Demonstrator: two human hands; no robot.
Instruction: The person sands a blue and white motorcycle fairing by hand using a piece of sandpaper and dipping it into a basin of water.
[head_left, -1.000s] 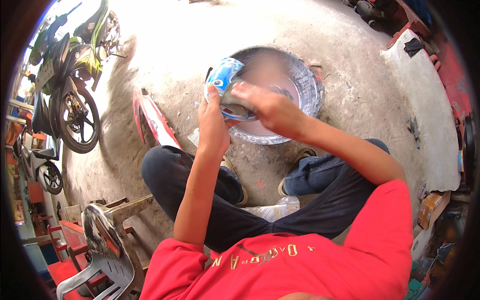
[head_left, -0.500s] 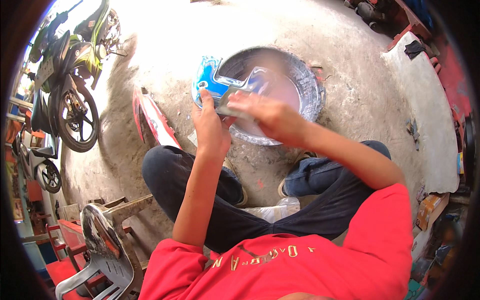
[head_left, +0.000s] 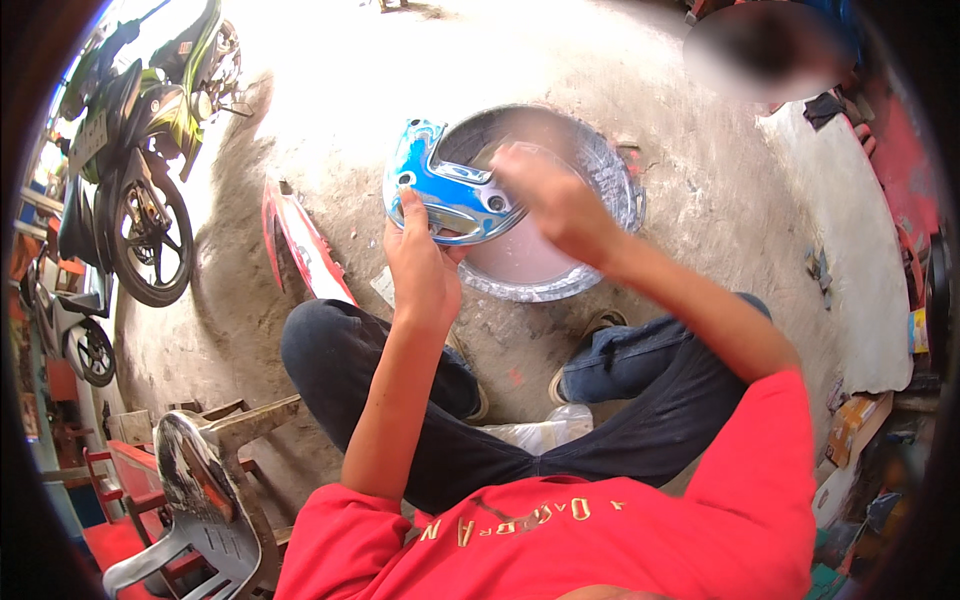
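My left hand (head_left: 424,265) grips the lower left edge of a curved motorcycle cover (head_left: 440,187), with the thumb on its face. The cover is shiny blue with silvery worn patches, a notch and several round holes. Close to its right end, my right hand (head_left: 560,200) has its fingers curled in and partly blurred by motion; whatever they hold is hidden. Behind and below both sits a round dark basin (head_left: 622,190) with a whitish-smeared rim and cloudy pinkish water. The cover hangs over the basin's left side.
A red and white body panel (head_left: 305,245) lies on the concrete floor, left of the basin. Motorcycles (head_left: 150,215) stand farther left. A worn grey chair (head_left: 210,500) is at lower left, and a long whitish panel (head_left: 850,250) lies at right.
My right hand has moved right and slightly up, off the cover's face. The grey sheet under its fingers is out of sight, exposing the cover's right end. My left hand keeps its grip.
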